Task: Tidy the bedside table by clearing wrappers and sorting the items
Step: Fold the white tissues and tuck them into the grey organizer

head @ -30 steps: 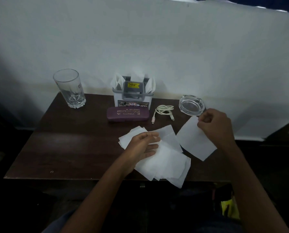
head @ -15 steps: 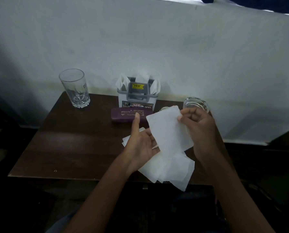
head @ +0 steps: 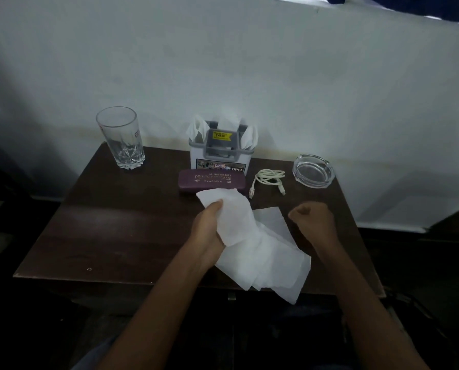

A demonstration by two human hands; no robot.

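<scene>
My left hand point(head: 209, 225) grips one white paper sheet point(head: 231, 214) above the middle of the dark wooden bedside table point(head: 116, 231). Under it lies a loose pile of several white sheets point(head: 268, 260), reaching over the table's front edge. My right hand point(head: 314, 222) hovers to the right of the pile, fingers curled shut, holding nothing. Behind the sheets lie a maroon spectacle case point(head: 209, 180) and a coiled white cable point(head: 269, 180).
A tall clear glass point(head: 120, 138) stands at the back left. A white and grey holder with napkins point(head: 221, 149) sits against the wall at the back centre. A glass ashtray point(head: 313, 170) rests at the back right.
My right hand carried the sheet from the right side to my left hand, let go of it and drew back to the right. My left hand now grips that sheet.
</scene>
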